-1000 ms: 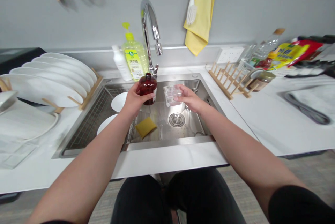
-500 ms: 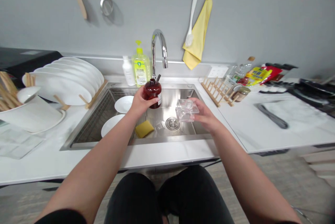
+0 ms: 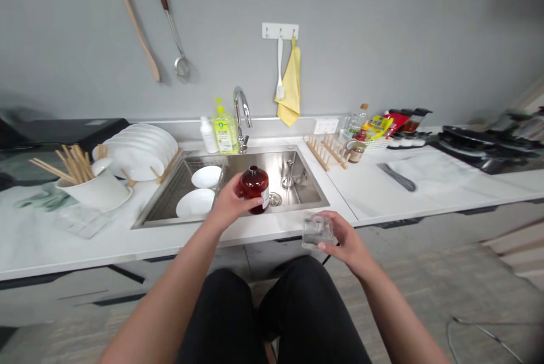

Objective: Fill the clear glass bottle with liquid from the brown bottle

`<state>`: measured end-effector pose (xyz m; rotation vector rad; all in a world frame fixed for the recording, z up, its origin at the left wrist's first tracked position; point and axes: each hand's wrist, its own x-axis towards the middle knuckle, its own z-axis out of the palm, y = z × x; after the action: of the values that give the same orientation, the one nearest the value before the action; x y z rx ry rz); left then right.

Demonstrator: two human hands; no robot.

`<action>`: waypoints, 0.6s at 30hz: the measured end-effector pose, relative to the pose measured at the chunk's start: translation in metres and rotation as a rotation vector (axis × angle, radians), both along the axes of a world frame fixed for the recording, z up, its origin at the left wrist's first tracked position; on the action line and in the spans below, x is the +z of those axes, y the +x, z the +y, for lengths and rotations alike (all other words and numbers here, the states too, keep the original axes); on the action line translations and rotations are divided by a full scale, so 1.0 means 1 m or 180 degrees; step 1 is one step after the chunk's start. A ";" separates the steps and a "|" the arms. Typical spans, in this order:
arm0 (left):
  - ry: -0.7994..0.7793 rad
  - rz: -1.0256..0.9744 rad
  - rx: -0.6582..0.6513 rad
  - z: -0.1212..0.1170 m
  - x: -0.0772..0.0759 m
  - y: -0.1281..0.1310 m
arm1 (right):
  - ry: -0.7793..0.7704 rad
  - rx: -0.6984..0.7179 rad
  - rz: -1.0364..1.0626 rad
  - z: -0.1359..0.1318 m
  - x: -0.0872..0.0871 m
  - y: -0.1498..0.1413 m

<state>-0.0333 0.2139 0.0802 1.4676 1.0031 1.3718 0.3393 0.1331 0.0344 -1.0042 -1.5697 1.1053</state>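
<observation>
My left hand (image 3: 228, 200) is closed around the side of a dark red, see-through bottle (image 3: 254, 183) with a white label and an uncapped neck. The bottle is upright, over the front part of the sink (image 3: 313, 176). To its right, my right hand (image 3: 346, 242) grips a clear, square-sided container (image 3: 314, 232) by its right side, thumb in front. This container is held just in front of the counter edge, apart from the bottle. I cannot tell whether it is glass or plastic.
Two white dishes (image 3: 196, 204) sit in the sink's left part, beside the faucet (image 3: 238, 109). Dish soap (image 3: 225, 132) stands behind. White plates (image 3: 142, 151) and a chopstick holder (image 3: 96, 194) are at left. A wooden rack (image 3: 318, 153) and a jar (image 3: 356, 152) stand at right.
The view has tilted up and drawn back. Both hands have come toward me: the bottle from near the faucet, the clear container from over the sink. The yellow sponge no longer shows.
</observation>
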 end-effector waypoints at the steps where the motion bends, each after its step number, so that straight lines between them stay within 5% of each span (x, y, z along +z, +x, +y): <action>1: -0.0096 -0.0009 0.0056 -0.014 -0.009 0.005 | 0.0003 -0.0072 -0.0019 -0.012 -0.001 0.003; 8: -0.0323 0.0089 0.0797 -0.064 -0.055 0.023 | -0.0097 -0.0363 0.0105 -0.072 -0.007 0.018; 18: -0.0191 0.0177 0.0760 -0.056 -0.076 0.016 | -0.0184 -0.0388 0.0257 -0.092 -0.004 0.014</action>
<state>-0.0176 0.1580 0.0041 1.3817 1.2774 1.4605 0.3534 0.0414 0.0306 -1.0662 -1.4006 1.0986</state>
